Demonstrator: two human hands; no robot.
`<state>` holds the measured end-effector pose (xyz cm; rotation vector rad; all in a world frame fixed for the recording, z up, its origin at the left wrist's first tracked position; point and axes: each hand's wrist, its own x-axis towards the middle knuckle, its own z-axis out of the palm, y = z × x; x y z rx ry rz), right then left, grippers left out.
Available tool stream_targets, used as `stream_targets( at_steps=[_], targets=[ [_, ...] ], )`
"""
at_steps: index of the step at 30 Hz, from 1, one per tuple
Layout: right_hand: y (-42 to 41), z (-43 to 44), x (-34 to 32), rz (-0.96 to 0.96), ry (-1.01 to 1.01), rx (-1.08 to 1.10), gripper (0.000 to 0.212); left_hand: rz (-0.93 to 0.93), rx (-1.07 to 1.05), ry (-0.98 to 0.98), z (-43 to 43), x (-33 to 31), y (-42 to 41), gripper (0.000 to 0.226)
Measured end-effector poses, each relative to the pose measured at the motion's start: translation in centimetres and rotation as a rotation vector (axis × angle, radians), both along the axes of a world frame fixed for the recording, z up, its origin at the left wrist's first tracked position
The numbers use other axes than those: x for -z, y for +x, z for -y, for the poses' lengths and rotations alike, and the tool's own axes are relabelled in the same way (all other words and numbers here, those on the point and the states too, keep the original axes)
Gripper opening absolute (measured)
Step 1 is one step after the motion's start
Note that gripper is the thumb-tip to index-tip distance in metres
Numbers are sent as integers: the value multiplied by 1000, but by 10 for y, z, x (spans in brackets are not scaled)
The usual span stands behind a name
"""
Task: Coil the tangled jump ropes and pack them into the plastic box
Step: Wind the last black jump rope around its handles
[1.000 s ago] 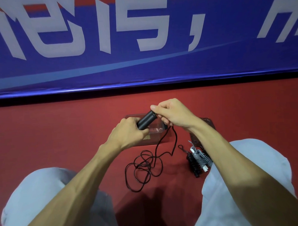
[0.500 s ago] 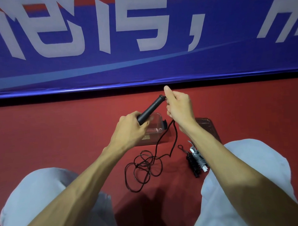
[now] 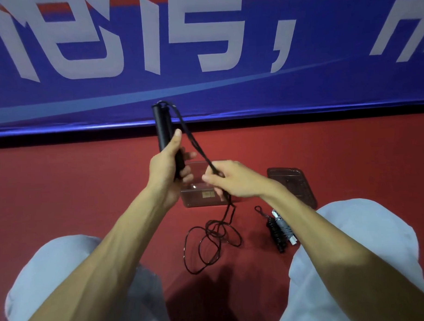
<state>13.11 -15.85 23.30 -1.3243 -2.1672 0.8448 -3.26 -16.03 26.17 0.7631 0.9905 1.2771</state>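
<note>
My left hand grips the black jump-rope handles, held upright above the floor. The black rope leaves the handle tops and slants down into my right hand, which pinches it. Below that hand the rope drops to a loose tangle of loops on the red floor. The clear plastic box stands behind my hands, partly hidden by them. Two coiled ropes, one black and one grey, lie to the right of the tangle.
The box's dark lid lies flat to the right of the box. My knees in light trousers frame the floor space on both sides. A blue banner with white characters runs along the back.
My left hand raised the handles from a slant to upright and higher. My right hand left the handle tip and slid down the rope, stretching it taut between the hands.
</note>
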Motion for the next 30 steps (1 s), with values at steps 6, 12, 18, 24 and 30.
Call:
stream_targets(
  at_steps=[6,12,18,24,30],
  targets=[
    [-8,10,3,131,-254,-205,12,272,39,-38,-7,-2,-10,37],
    [4,9,-1,354,-339,-200,22,13,-99,-16,-12,-2,-19,31],
    [18,11,-20,249,-172,-156,17,-676,-99,82,-19,7,-24,26],
    [31,12,-34,41,110,23,10,-853,339,-61,-8,4,-17,53],
    [31,10,-37,12,307,371,35,-972,647,-74,7,8,1,83]
  ],
)
